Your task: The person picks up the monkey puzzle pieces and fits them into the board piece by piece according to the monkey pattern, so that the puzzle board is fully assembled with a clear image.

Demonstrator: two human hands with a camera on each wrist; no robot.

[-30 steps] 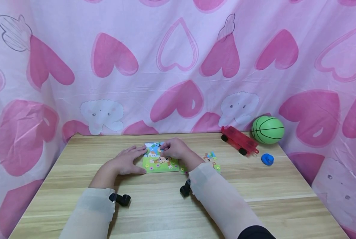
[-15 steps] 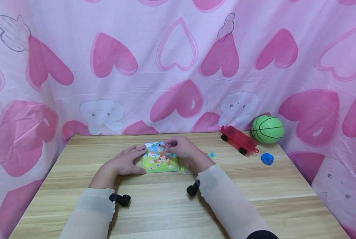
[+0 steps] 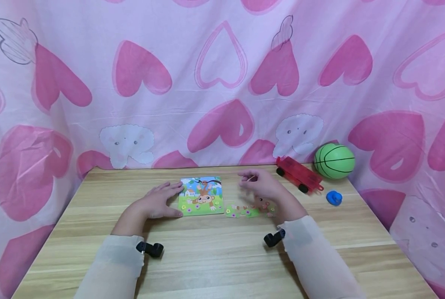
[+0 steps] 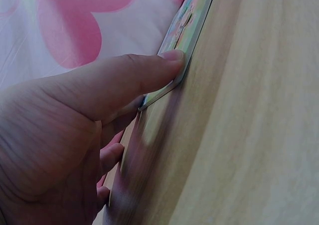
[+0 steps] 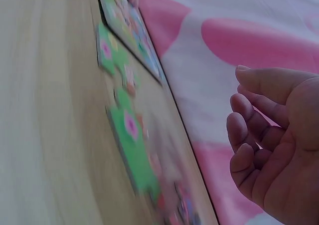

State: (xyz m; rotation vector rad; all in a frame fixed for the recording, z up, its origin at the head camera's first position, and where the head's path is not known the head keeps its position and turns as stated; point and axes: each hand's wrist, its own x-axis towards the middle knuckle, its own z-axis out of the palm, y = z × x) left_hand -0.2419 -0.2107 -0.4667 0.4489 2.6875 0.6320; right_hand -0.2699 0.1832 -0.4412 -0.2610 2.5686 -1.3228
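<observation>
A monkey jigsaw puzzle (image 3: 201,197) lies on the table in a thin tray, its picture looking whole from the head view. My left hand (image 3: 158,201) rests against its left side with fingers spread. In the left wrist view the thumb (image 4: 172,55) lies on the puzzle's corner. Loose jigsaw pieces (image 3: 241,211) with flowers and a monkey face sit just right of the puzzle. Above them hovers my right hand (image 3: 263,185), fingers loosely curled. The right wrist view shows nothing held between thumb and fingers, and some pieces (image 5: 132,135) below it.
A red toy cart (image 3: 300,175) with black wheels stands at the back right. Beside it are a green ball (image 3: 334,161) and a small blue toy (image 3: 334,198). A pink heart-patterned cloth (image 3: 222,83) hangs behind the wooden table (image 3: 207,257).
My right hand has left the puzzle's upper part and moved right, over the loose pieces. The monkey's upper body and branch now show uncovered. My left hand has stayed in place.
</observation>
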